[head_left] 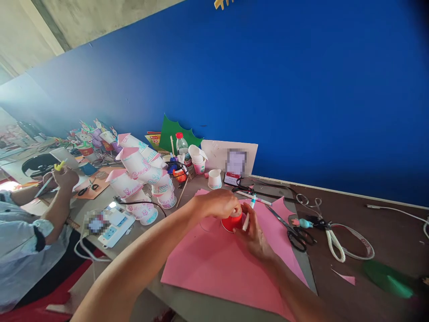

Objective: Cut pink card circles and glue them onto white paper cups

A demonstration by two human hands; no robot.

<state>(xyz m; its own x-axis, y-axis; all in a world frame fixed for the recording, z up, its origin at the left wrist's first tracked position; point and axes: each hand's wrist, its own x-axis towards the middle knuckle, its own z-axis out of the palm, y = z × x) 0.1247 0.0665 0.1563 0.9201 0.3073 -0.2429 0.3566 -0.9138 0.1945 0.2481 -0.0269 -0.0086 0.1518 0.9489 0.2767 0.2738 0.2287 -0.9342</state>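
Note:
A red paper cup (232,221) stands upside down on a large pink paper sheet (214,264). My left hand (217,203) is closed over the top of the cup and presses it onto the sheet. My right hand (254,232) grips a white marker pen with a teal cap (249,212), its lower end against the side of the cup. A faint curved line shows on the pink sheet just left of the cup.
Black scissors (295,232) lie right of the sheet, beside a lanyard (348,243) and a second marker (254,197). Stacked decorated paper cups (144,179), a water bottle (182,150) and a power strip (115,226) stand to the left. Another person's hand (65,176) works at far left.

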